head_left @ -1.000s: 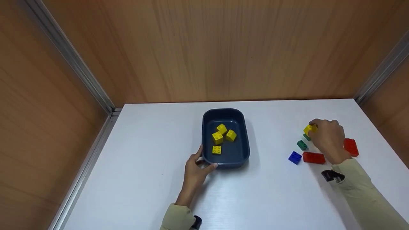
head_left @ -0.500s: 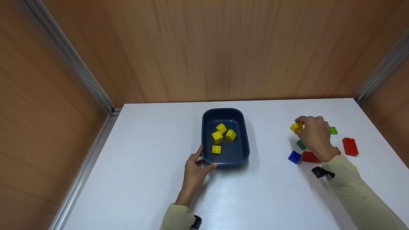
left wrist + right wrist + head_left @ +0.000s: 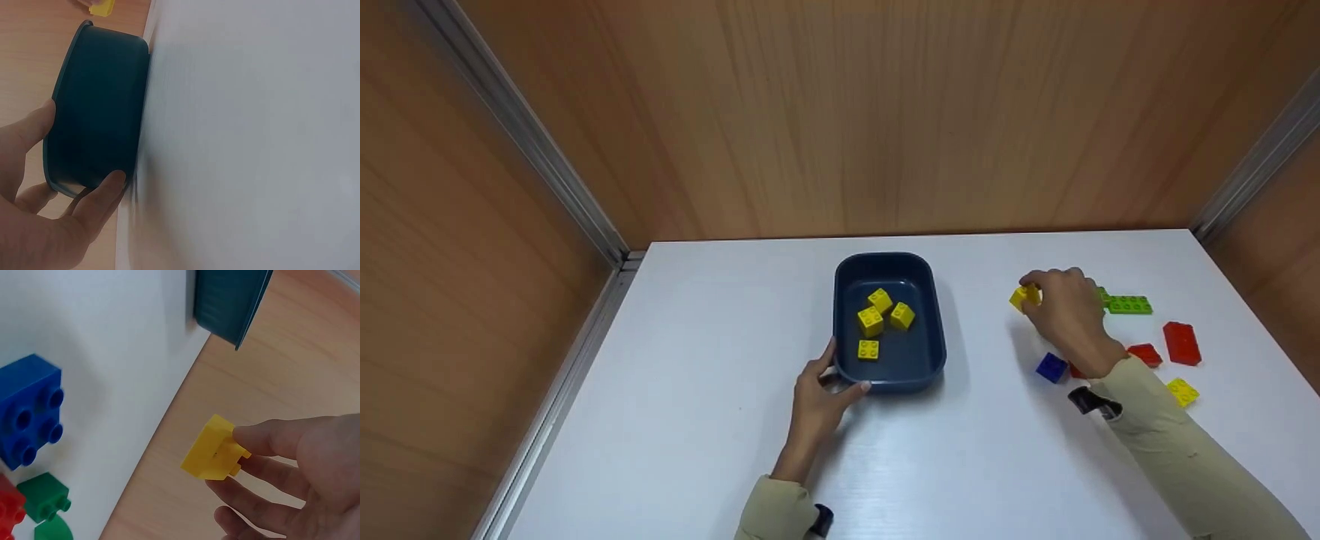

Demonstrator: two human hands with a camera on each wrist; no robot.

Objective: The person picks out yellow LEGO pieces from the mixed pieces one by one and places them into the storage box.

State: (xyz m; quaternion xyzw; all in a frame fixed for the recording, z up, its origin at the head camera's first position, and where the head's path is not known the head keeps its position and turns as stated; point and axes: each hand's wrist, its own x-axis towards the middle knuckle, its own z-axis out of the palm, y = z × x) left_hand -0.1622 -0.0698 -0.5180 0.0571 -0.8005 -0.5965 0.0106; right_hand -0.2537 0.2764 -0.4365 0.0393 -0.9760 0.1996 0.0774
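My left hand [image 3: 816, 409] holds the near left corner of a dark blue rectangular bin [image 3: 936, 330], thumb at the front rim and fingers along its left side. In the left wrist view, fingertips [image 3: 115, 180] press the bin's outer wall [image 3: 104, 95]. Inside the bin lie several yellow toy bricks [image 3: 871, 322]. To the right, my right hand [image 3: 1065, 311] pinches another yellow brick [image 3: 1020, 298] between thumb and fingers. The right wrist view shows that yellow brick [image 3: 211, 450] raised, its studs toward the palm, with the bin [image 3: 230, 304] beyond.
By the right hand lie a blue brick [image 3: 1051, 367], red bricks [image 3: 1183, 343], a light green brick [image 3: 1130, 304] and a yellow brick [image 3: 1183, 391]. A dark green brick [image 3: 45, 495] shows in the right wrist view. Wooden panels [image 3: 885, 120] border the white table [image 3: 697, 337].
My right hand has carried the yellow brick leftward, toward the bin, uncovering the light green brick and a yellow one behind it. The left hand and the bin have stayed in place.
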